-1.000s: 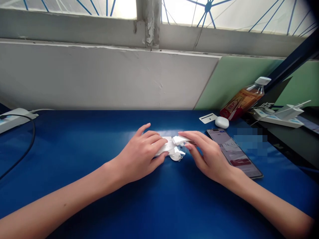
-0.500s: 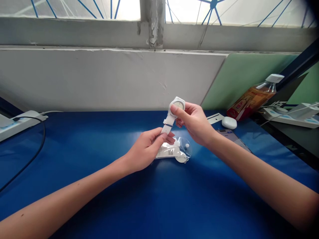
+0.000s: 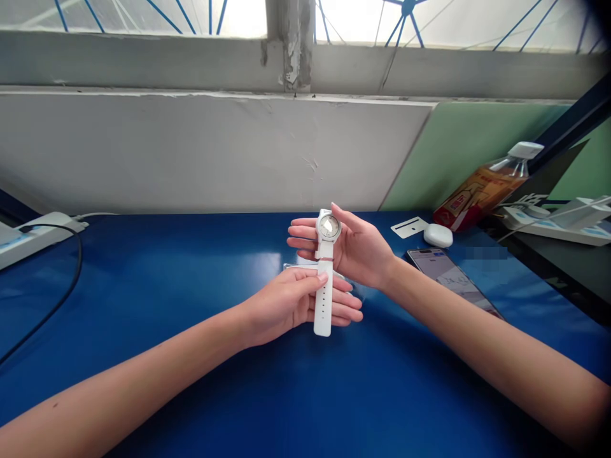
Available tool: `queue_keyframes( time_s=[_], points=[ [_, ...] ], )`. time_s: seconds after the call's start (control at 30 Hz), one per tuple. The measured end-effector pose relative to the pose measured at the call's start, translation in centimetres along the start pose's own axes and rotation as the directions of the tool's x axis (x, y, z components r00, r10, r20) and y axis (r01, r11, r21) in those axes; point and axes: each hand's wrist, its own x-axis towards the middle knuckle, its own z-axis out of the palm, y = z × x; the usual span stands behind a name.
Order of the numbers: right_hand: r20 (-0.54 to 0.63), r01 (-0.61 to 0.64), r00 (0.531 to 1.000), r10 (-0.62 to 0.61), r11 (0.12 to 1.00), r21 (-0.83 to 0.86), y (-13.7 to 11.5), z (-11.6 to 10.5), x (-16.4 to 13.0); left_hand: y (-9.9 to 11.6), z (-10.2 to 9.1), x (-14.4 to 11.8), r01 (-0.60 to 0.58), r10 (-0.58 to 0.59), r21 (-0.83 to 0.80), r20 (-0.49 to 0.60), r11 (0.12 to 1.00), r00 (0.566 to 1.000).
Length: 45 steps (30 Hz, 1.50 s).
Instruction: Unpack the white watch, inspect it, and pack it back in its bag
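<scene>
A white wristwatch (image 3: 324, 273) with a round pale dial is held upright above the blue table (image 3: 191, 267), its strap hanging straight down. My right hand (image 3: 356, 248) supports the watch head from behind, thumb beside the dial. My left hand (image 3: 296, 302) pinches the strap between thumb and fingers at its middle. Behind my hands, a bit of clear plastic packaging (image 3: 292, 267) lies on the table, mostly hidden.
A phone (image 3: 449, 277) with a lit screen lies to the right, near a white card (image 3: 409, 227) and a small white oval case (image 3: 438, 235). A bottle (image 3: 487, 184) leans at the back right. A power strip (image 3: 33, 232) with a black cable (image 3: 52, 299) sits at the left.
Both hands lifted the watch off its packaging on the table. The strap has been straightened and the dial turned to face me.
</scene>
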Motion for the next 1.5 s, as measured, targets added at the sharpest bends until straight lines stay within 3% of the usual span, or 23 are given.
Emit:
queue_keyframes(
  time_s=[0.43, 0.83, 1.2, 1.5],
  points=[
    [0.006, -0.098, 0.995, 0.098, 0.991, 0.094, 0.61, 0.31, 0.06, -0.06, 0.37, -0.15, 0.055, -0.054, 0.003, -0.085, 0.998, 0.995],
    [0.082, -0.077, 0.994, 0.074, 0.997, 0.028, 0.08, -0.02, -0.1, -0.17, 0.62, -0.12, -0.023, 0.032, 0.053, -0.165, 0.998, 0.986],
    [0.106, -0.066, 0.992, 0.062, 0.997, 0.031, 0.54, -0.32, 0.0, 0.24, 0.53, -0.23, 0.022, -0.022, -0.001, -0.058, 1.0, 0.998],
    [0.142, -0.08, 0.987, 0.079, 0.997, -0.003, -0.13, 0.04, -0.19, 0.15, 0.75, -0.39, 0.045, -0.038, 0.039, -0.167, 0.998, 0.985]
  ],
)
